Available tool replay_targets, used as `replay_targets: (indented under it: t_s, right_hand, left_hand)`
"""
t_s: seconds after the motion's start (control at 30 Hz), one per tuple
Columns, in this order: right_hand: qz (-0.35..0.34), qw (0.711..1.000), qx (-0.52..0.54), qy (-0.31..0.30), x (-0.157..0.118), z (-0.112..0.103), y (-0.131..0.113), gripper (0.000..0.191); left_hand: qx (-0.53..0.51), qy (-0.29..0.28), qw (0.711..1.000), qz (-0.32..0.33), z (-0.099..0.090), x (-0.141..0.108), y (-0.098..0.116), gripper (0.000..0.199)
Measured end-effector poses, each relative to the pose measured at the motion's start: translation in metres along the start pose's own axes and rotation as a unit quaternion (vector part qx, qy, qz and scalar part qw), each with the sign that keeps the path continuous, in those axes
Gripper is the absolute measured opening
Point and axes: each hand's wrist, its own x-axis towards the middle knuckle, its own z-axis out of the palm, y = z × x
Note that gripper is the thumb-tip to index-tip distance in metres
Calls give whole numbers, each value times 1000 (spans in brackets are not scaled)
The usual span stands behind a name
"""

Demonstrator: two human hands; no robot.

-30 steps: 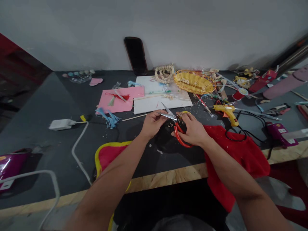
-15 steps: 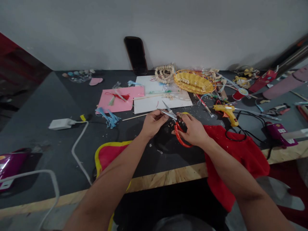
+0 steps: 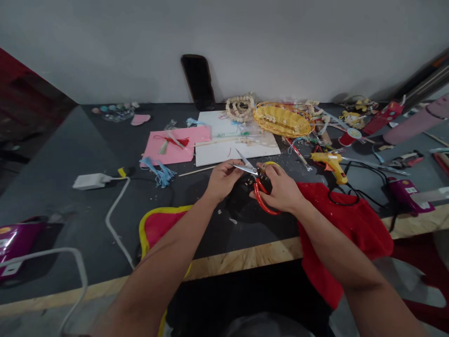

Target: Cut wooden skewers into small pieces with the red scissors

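Observation:
Red-handled scissors (image 3: 249, 168) are in my right hand (image 3: 280, 187), their blades parted and pointing up and left. My right fingers are wrapped about the handles. My left hand (image 3: 222, 181) is closed in a pinch beside the blades, the lower blade's tip close to its fingertips. Whatever lies between the left fingers is too small to make out. Tiny pale bits are scattered on the dark tabletop below the scissors. Beyond the hands lies a white board (image 3: 224, 153) with a thin stick on it.
A yellow glue gun (image 3: 329, 164), red cloth (image 3: 343, 220) and red thread spool (image 3: 350, 136) lie to the right. Behind stand a yellow basket (image 3: 284, 119) and a phone (image 3: 199, 82). Blue tassels (image 3: 158, 172), pink paper (image 3: 171, 152) and a white adapter (image 3: 91, 180) are left.
The lower scissor blade has shifted slightly and its tip sits a little lower beside my left fingers. Both hands stay in nearly the same place.

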Motion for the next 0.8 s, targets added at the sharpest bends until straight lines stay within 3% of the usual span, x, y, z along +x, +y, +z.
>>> replay_targets:
  t_s: [0.8]
  right_hand:
    - [-10, 999, 30, 8, -1, -2, -5, 60]
  left_hand:
    - [0, 4, 1000, 11, 1, -1, 3, 37]
